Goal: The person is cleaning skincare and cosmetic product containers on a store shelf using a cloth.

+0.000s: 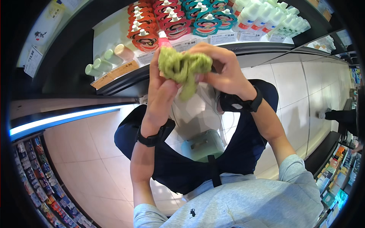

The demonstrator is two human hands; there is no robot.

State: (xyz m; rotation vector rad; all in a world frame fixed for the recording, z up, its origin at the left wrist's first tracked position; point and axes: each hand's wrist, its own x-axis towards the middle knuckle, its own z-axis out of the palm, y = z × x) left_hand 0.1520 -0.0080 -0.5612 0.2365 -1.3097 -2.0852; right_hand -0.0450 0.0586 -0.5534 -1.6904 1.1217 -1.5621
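Note:
A crumpled yellow-green cloth [184, 64] is bunched between both hands, in front of a store shelf. My left hand [162, 88] grips its left side and also holds a pink item with a white cap [164, 40], mostly hidden behind the cloth. My right hand [222, 68] pinches the cloth's right side, fingers curled around it. Just beyond the hands, red cartoon-shaped spouted pouches [145, 41], pink pouches [176, 27] and teal pouches [209, 25] stand in rows.
White bottles [256, 17] stand at the shelf's right, small green-capped containers [101, 65] at its left. Price tags [222, 38] line the shelf edge. A greenish plastic stool [204, 145] is beneath me. Another person's leg [340, 115] shows at far right. A lit shelf strip [65, 118] runs left.

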